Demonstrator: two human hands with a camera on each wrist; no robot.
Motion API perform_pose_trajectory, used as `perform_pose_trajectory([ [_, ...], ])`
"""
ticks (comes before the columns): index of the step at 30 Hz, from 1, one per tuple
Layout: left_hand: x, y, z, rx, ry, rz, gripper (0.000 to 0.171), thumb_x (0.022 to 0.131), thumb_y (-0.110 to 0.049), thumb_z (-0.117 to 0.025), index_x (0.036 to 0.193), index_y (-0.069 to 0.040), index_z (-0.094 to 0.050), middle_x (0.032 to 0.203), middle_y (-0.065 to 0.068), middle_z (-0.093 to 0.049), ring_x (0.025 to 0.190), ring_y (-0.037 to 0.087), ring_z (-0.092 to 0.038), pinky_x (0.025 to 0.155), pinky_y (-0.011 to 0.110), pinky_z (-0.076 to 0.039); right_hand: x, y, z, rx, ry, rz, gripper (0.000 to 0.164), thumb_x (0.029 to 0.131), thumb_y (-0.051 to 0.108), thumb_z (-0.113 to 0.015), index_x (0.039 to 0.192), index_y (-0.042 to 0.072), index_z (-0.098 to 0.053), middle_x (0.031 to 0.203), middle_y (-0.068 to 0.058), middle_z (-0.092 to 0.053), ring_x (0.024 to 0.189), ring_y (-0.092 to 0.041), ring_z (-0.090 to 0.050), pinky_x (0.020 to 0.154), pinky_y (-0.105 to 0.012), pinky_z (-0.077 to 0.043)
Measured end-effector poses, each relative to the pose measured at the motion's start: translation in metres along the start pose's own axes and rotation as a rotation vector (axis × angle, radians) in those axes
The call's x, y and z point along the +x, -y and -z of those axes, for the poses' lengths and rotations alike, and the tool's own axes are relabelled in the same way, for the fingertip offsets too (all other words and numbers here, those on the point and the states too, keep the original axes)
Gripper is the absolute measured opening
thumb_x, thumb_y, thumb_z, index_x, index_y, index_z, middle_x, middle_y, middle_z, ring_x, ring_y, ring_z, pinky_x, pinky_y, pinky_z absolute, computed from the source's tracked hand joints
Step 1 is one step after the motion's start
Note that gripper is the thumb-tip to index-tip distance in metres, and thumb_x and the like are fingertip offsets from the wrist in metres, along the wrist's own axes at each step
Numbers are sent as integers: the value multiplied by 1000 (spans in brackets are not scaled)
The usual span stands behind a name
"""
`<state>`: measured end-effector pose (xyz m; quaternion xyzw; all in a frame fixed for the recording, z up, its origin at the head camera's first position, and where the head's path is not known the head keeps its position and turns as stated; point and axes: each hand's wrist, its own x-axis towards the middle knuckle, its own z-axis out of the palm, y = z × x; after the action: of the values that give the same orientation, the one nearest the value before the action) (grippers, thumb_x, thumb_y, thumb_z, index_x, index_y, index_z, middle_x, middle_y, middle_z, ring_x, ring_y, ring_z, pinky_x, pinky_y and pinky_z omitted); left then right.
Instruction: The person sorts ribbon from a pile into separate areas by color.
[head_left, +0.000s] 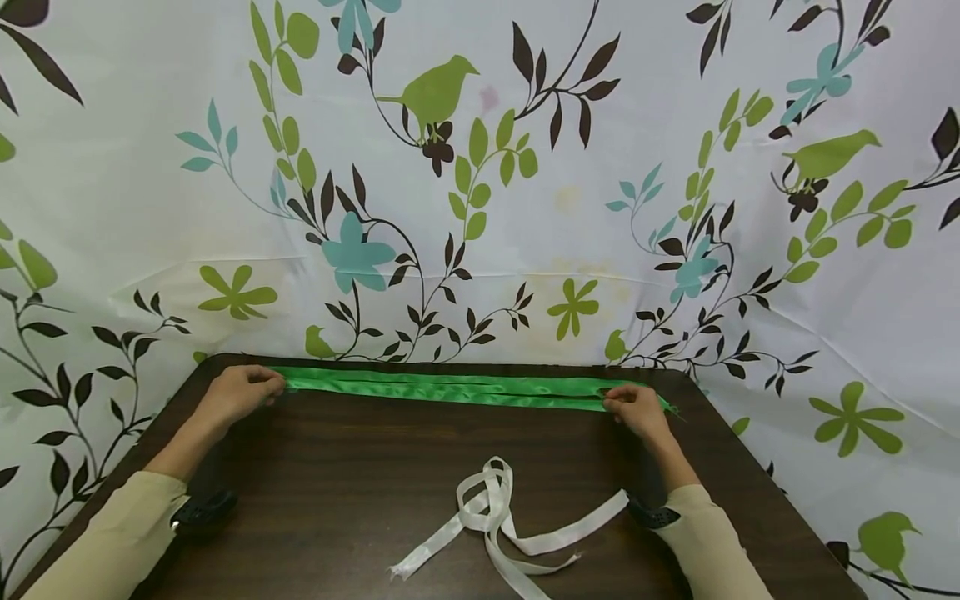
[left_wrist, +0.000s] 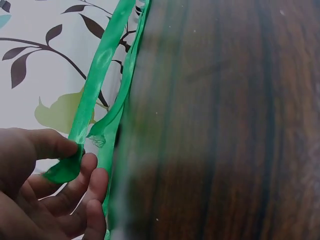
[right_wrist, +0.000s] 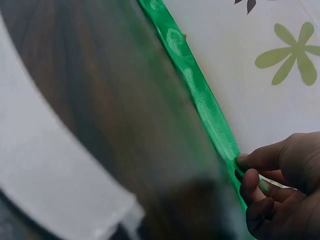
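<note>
A shiny green ribbon (head_left: 420, 387) stretches along the far edge of the dark table, in more than one strand. My left hand (head_left: 242, 392) pinches it near its left end. In the left wrist view, thumb and fingers grip one green strand (left_wrist: 97, 75), its tip folding down over the fingers, while another strand runs beside it. My right hand (head_left: 637, 408) pinches the ribbon near the right end, where frayed threads (head_left: 672, 408) stick out past the hand. The right wrist view shows thumb and forefinger (right_wrist: 252, 165) closed on the ribbon's edge.
A white ribbon (head_left: 491, 508) lies loosely looped on the dark wood table (head_left: 337, 467), nearer the front, one end close to the right wrist. A white curtain (head_left: 525, 208) printed with leaves and birds hangs behind the table. Each wrist wears a dark camera.
</note>
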<state>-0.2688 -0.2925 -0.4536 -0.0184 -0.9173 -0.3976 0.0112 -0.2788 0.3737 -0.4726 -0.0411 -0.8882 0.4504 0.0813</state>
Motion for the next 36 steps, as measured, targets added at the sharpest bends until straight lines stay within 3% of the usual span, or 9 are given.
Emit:
perform_pose_trajectory([
  [13, 4, 10, -4, 46, 19, -8, 44, 102, -31, -59, 120, 8, -68, 90, 8, -72, 86, 27, -66, 72, 45, -50, 1, -19, -6, -25, -118, -19, 20, 94, 13, -76, 106, -1, -72, 82, -6, -68, 63, -19, -61, 58, -34, -47],
  [27, -3, 13, -2, 121, -15, -63, 41, 100, -29, -61, 113, 8, -69, 82, 6, -70, 72, 20, -62, 61, 37, -46, 2, -17, -10, 7, -109, -18, 24, 95, 15, -76, 112, -1, -71, 91, -10, -70, 66, -21, -61, 60, -36, -47],
  [29, -4, 13, -1, 144, -22, -68, 41, 99, -30, -60, 113, 8, -69, 86, 11, -71, 74, 26, -63, 61, 40, -47, 1, -17, -9, 11, -104, -19, 25, 95, 16, -75, 113, -1, -70, 95, -11, -70, 68, -22, -62, 62, -36, -47],
  [33, -4, 11, 2, 205, -40, -70, 45, 99, -36, -61, 115, 6, -68, 113, 34, -63, 91, 49, -61, 66, 54, -48, 0, -15, -4, 27, -88, -32, 27, 97, 18, -73, 117, -1, -68, 102, -12, -69, 71, -22, -63, 65, -36, -48],
  [36, -4, 7, 6, 260, -39, -66, 48, 99, -40, -62, 118, 4, -67, 125, 39, -55, 98, 57, -57, 68, 61, -47, -2, -8, 2, 58, -82, -29, 30, 98, 17, -71, 120, -3, -66, 107, -14, -68, 73, -24, -64, 67, -36, -49],
])
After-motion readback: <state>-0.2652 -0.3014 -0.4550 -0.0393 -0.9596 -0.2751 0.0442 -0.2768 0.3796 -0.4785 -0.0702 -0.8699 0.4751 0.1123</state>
